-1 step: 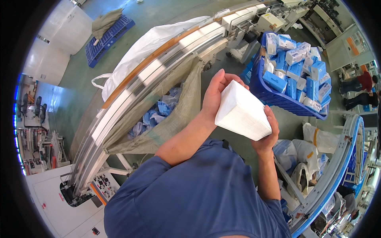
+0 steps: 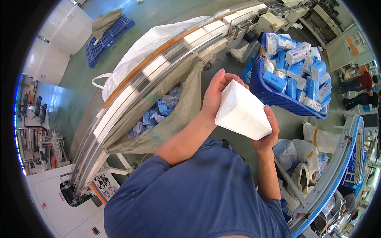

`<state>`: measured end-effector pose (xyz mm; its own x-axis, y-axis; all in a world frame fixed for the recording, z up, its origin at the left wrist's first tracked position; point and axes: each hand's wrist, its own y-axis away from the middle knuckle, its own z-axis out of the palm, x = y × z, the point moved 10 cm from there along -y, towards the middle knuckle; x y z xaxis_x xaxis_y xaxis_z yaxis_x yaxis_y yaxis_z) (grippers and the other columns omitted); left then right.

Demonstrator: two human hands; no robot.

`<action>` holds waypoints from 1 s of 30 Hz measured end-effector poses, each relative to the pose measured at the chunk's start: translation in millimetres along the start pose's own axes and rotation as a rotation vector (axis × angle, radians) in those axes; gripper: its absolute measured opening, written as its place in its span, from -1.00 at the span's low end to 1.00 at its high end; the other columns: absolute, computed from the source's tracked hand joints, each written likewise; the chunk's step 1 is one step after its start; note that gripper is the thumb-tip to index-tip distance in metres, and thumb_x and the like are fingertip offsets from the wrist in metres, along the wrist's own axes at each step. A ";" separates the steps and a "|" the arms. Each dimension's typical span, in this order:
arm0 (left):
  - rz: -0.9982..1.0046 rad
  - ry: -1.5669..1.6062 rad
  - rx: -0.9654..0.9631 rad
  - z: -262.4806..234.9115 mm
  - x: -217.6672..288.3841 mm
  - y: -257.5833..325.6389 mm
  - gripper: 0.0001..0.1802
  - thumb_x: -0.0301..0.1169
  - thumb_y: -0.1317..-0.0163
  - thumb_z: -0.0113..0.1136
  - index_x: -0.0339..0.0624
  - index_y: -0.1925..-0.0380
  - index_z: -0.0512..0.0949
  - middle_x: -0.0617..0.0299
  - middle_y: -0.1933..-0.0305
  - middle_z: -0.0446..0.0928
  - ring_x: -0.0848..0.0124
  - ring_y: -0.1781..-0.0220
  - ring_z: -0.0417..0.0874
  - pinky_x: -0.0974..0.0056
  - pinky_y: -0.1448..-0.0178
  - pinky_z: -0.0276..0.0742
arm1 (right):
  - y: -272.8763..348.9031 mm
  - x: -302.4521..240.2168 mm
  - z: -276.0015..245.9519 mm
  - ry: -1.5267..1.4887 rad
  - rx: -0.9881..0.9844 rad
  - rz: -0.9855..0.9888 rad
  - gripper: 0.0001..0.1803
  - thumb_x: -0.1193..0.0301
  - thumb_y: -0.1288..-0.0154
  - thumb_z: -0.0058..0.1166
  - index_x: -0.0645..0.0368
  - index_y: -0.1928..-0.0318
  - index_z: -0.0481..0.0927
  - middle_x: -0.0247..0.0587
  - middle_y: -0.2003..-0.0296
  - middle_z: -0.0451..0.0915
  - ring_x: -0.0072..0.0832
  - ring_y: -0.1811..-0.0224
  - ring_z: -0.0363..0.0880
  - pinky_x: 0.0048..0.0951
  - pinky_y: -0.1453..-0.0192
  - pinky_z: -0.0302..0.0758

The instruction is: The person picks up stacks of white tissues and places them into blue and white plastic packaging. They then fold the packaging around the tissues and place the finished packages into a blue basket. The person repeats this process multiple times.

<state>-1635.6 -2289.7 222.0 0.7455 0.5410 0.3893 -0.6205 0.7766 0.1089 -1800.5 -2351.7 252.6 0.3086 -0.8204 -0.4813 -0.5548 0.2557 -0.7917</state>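
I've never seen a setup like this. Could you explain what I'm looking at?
There is no robot here: a person works with two bare hands. The camera sits on their head and looks down; its wide lens bends straight edges.

The left hand and right hand hold a white block between them, which looks like stacked thin sheets. It is off any surface.

Beyond the right hand, blue and white packs fill a blue basket. To the left, an open sack holds crumpled blue and white material, beside what looks like a conveyor.
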 end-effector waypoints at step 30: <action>0.179 -0.729 0.483 -220.0 268.1 -4.7 -0.37 -0.43 0.00 0.42 -0.36 -0.10 0.42 0.08 -0.01 0.57 0.25 -0.02 0.60 0.17 -0.12 0.55 | -24.7 89.1 237.2 -0.710 -0.582 1.069 -0.27 0.32 -0.35 0.15 0.28 -0.40 0.11 -0.01 -0.06 0.51 -0.39 -0.02 0.55 -0.41 -0.10 0.48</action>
<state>-1379.3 -2077.3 124.7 0.3892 0.1735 0.9047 -0.8705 0.3903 0.2997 -1576.0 -2309.8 140.1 -0.2370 0.1064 -0.9657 -0.9474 0.1946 0.2540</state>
